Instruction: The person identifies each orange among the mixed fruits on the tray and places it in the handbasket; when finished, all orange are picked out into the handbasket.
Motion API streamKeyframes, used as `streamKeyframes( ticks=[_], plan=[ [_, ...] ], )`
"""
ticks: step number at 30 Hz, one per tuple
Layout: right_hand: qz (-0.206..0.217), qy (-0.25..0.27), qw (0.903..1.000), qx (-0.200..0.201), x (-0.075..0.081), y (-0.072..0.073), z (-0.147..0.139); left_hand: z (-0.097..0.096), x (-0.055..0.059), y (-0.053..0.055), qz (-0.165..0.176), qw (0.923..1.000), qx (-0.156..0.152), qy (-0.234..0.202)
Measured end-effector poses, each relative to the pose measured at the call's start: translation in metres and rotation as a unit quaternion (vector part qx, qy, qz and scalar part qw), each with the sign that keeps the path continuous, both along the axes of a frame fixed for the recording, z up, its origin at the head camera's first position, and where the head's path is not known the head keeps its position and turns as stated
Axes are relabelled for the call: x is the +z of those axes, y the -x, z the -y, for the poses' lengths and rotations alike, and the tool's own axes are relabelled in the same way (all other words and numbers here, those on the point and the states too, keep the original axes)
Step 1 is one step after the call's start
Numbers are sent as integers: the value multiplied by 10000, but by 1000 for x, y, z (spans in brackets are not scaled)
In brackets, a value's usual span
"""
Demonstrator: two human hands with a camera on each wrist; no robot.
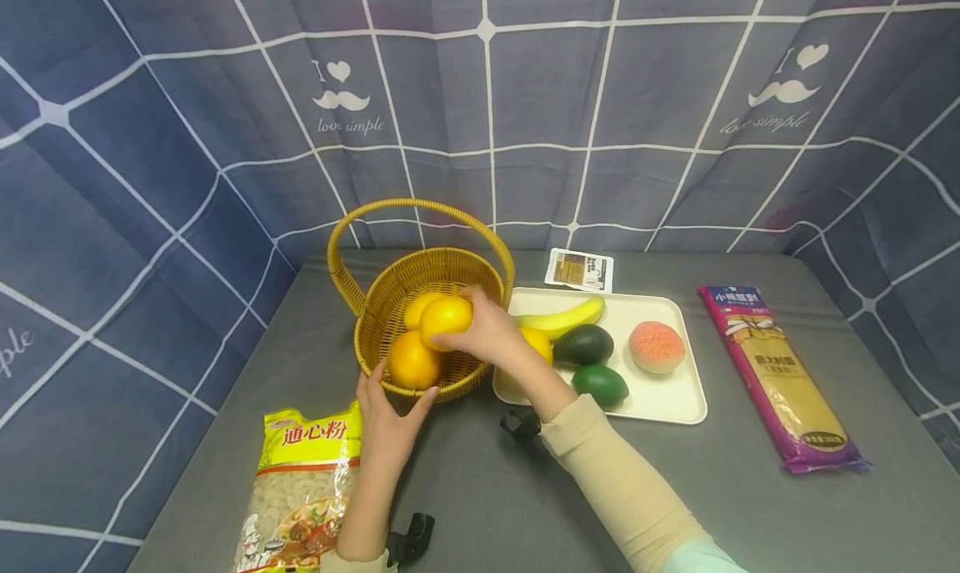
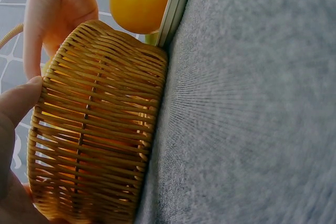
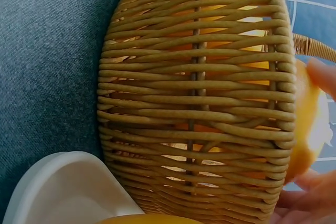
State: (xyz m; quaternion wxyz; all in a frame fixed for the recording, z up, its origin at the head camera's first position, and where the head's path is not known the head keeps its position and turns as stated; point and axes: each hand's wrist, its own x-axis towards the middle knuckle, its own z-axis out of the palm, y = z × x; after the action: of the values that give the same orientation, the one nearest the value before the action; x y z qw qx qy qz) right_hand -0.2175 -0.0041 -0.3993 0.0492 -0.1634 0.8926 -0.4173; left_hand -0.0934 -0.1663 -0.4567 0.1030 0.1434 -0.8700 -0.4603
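Observation:
A wicker basket [image 1: 472, 264] with a tall arched handle stands on the grey table. My right hand [image 1: 487, 327] holds an orange [image 1: 447, 319] over the basket opening, thumb and fingers on either side of it. Below lie two more oranges, a nearer orange [image 1: 414, 361] and a farther orange [image 1: 422, 304], partly covered. My left hand [image 1: 390, 419] grips the near rim of the basket; its thumb [image 2: 23, 100] lies at the rim in the left wrist view. In the right wrist view, the held orange [image 3: 310, 124] shows just past the woven rim.
Right of the basket, a cream tray [image 1: 667, 406] bears a banana [image 1: 573, 319], another orange [image 1: 536, 342], a dark avocado [image 1: 582, 344], a green fruit [image 1: 600, 385] and a pinkish peach [image 1: 657, 347]. A macaroni bag [image 1: 300, 481], a spaghetti packet [image 1: 783, 381] and a small sachet [image 1: 579, 270] lie around.

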Motion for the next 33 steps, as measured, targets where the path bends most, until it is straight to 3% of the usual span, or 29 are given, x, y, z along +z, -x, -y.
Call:
streamKeyframes(
  ticks=[7, 19, 28, 33],
  plan=[
    [-235, -437, 9979, 417, -2, 0, 4, 1, 1, -1, -26, 10000, 22, 17],
    [-328, -665, 9964, 419, -4, -3, 5, 1, -2, -2, -76, 9999, 50, 49],
    [-574, -1134, 9912, 358, -4, -5, 6, 0, -1, -1, -99, 10000, 3, -11],
    [-582, -1054, 9922, 329, -4, -4, 6, 0, 1, -1, -117, 9999, -9, -21]
  ],
)
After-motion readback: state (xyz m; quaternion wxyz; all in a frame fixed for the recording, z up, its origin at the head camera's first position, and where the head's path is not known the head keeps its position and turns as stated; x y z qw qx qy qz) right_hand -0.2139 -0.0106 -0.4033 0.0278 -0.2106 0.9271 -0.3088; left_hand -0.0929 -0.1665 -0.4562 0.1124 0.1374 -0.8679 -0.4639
